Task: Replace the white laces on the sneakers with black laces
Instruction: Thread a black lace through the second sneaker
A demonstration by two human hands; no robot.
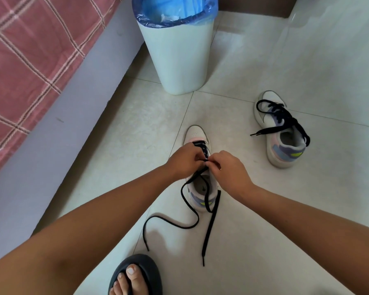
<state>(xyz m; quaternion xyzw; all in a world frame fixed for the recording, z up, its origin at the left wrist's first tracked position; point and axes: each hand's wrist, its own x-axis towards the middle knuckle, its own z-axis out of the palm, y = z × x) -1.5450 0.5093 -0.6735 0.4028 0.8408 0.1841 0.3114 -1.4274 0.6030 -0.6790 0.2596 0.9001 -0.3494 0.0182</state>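
A white sneaker [197, 133] with pastel panels stands on the floor in the middle, toe pointing away. A black lace [209, 228] runs through its eyelets, and both loose ends trail on the tiles toward me. My left hand [184, 159] and my right hand [228, 170] meet over the tongue, and their fingers pinch the black lace at the upper eyelets. The fingertips hide the exact eyelet. A second sneaker [285, 145] lies to the right, laced with a black lace [283, 118] whose ends hang loose.
A white bin [177, 60] with a blue liner stands behind the sneakers. A bed with a pink checked cover [30, 60] and grey base runs along the left. My foot in a dark slipper [136, 275] is at the bottom. The floor is pale tile.
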